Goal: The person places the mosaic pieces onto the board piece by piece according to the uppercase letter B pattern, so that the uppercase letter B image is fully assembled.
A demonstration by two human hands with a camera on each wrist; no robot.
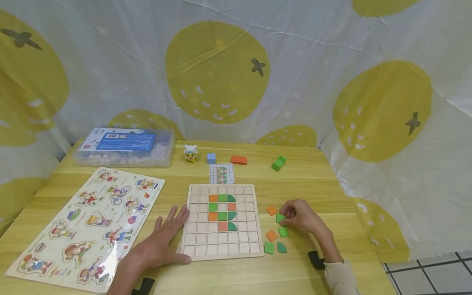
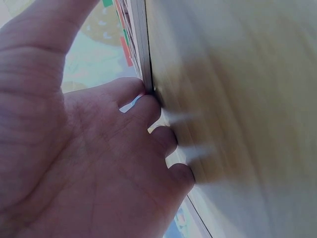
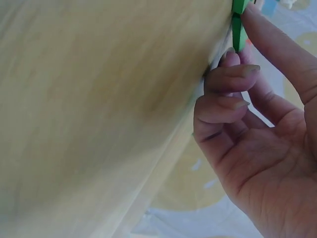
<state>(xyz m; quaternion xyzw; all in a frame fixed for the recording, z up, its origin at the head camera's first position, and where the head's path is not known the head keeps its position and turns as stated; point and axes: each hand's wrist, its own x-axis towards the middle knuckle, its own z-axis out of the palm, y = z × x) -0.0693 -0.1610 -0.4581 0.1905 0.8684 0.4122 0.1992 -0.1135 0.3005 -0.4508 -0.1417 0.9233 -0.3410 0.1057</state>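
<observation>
At centre right, the nearer right hand (image 1: 303, 217) is seemingly pinching a green square tile (image 1: 280, 218), right of the wooden grid board (image 1: 243, 247); the left hand (image 1: 159, 241), fingers outspread, is touching its left edge.

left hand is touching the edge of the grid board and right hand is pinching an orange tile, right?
Not quite: the right hand is pinching a green tile, not orange, as the head view shows. The left hand does touch the edge of the grid board.
</observation>
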